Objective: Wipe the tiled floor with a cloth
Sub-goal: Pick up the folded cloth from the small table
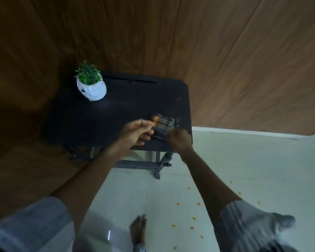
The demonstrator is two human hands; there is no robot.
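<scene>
While both arms reach out over it, the small black table (91, 120) stands on wheeled grey legs against brown wood panelling, with a white ceramic pot of green leaves (91, 88) at its far left corner.

Near the table's right front edge, the left hand (136, 132) lies palm up with its fingers loosely extended. Its tips are at the orange end of a clear plastic container (163, 121), and blur hides whether they touch it.

Just right of that, the right hand (180, 140) shows its back with the knuckles bent. Its fingers are hidden, so I cannot tell whether it grips anything.

No cloth is plainly in view. A dark flat shape lies on the table between the two hands, too blurred to name.

The pale glossy tiled floor (253, 160) spreads below and to the right. Small orange crumbs (198, 204) are scattered over it, well apart from one another, right of a bare foot (139, 228).

A cloth should be light, soft and limp, so it is best bunched at its middle into a pad under a flat palm. The tiles look smooth and hard, so dry crumbs will probably skid ahead of the cloth. Gathering strokes towards one spot should suit better than scrubbing.
</scene>
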